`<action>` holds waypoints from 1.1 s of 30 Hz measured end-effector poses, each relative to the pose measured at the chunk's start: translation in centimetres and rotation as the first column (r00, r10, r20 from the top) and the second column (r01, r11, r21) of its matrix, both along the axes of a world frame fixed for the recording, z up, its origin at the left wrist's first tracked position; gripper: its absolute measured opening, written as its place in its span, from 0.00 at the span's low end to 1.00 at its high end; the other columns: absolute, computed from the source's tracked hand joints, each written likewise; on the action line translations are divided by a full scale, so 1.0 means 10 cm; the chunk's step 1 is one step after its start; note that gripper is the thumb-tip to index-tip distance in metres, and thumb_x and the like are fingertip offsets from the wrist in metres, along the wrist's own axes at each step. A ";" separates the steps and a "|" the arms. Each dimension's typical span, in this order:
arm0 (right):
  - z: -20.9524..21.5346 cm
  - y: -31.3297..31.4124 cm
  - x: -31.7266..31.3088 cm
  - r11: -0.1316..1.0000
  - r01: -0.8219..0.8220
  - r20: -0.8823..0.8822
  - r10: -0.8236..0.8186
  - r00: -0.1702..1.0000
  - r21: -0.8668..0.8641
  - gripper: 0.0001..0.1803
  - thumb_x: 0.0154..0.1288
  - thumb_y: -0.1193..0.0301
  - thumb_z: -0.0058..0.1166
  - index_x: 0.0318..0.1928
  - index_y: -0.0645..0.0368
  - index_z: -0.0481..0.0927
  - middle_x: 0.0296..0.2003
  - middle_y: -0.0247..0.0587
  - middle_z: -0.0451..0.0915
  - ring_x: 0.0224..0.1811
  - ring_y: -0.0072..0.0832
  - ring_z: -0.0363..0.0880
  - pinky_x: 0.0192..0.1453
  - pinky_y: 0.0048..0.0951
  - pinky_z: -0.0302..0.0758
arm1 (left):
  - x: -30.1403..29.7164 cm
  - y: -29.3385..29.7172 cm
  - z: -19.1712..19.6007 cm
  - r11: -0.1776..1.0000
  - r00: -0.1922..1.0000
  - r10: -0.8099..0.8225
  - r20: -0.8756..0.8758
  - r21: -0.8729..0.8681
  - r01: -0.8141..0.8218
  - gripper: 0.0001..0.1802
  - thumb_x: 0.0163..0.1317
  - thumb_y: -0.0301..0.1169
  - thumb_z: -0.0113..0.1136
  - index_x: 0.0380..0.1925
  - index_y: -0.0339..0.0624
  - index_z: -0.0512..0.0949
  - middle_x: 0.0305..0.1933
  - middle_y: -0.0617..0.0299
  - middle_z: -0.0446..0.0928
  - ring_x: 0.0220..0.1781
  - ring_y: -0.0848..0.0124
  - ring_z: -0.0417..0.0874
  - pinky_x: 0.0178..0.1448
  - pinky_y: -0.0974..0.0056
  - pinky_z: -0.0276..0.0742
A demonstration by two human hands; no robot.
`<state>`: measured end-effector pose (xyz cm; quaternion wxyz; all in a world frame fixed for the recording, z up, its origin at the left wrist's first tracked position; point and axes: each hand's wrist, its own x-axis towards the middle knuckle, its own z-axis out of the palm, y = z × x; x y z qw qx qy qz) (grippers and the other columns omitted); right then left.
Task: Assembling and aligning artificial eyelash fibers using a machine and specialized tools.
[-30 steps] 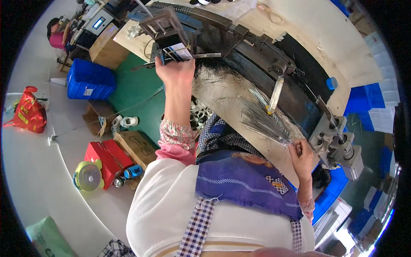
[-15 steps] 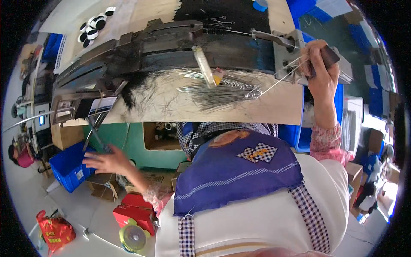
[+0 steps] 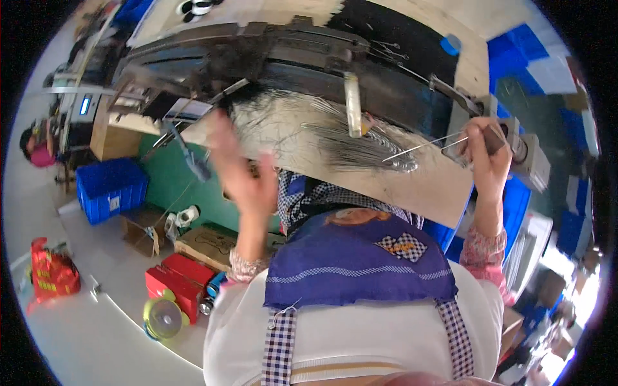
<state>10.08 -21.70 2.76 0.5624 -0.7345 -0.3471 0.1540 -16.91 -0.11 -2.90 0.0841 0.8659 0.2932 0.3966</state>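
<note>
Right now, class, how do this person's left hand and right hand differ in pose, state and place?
The left hand is spread open and blurred, while the right hand is curled and sharper. The left hand appears empty; the right hand holds thin metal wire. The left hand is farther left, whereas the right hand is near the right end of the machine. Both are bare, with patterned sleeve cuffs.

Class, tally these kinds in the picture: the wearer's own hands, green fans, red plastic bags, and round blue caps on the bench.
Own hands: 2, left hand and right hand
Green fan: 1
Red plastic bag: 1
Round blue cap: 1
Total: 5
</note>
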 end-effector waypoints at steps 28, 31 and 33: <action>0.07 0.81 0.17 0.909 -0.192 0.795 0.417 0.440 -0.371 0.09 0.44 0.78 0.55 0.30 0.60 0.74 0.30 0.40 0.73 0.40 0.36 0.75 0.41 0.32 0.78 | 0.47 0.45 0.70 -0.531 0.373 0.657 0.655 0.050 0.846 0.11 0.71 0.38 0.46 0.38 0.41 0.70 0.24 0.68 0.62 0.12 0.84 0.52 0.13 0.76 0.42; 0.18 0.87 0.21 0.927 -0.114 0.798 0.365 0.480 -0.356 0.09 0.47 0.79 0.53 0.33 0.61 0.75 0.30 0.42 0.72 0.39 0.40 0.75 0.41 0.36 0.77 | 0.16 0.38 0.35 -0.177 0.443 0.115 0.889 -0.421 0.890 0.14 0.68 0.38 0.52 0.26 0.44 0.75 0.15 0.69 0.63 0.12 0.80 0.57 0.13 0.71 0.48; 0.08 1.11 0.37 0.935 -0.068 0.819 0.337 0.464 -0.347 0.08 0.48 0.79 0.50 0.33 0.62 0.75 0.30 0.45 0.72 0.40 0.43 0.75 0.41 0.40 0.75 | 0.20 0.27 0.42 0.106 0.648 -0.373 0.664 -0.663 0.741 0.17 0.64 0.37 0.57 0.19 0.41 0.76 0.12 0.67 0.67 0.13 0.75 0.64 0.17 0.67 0.57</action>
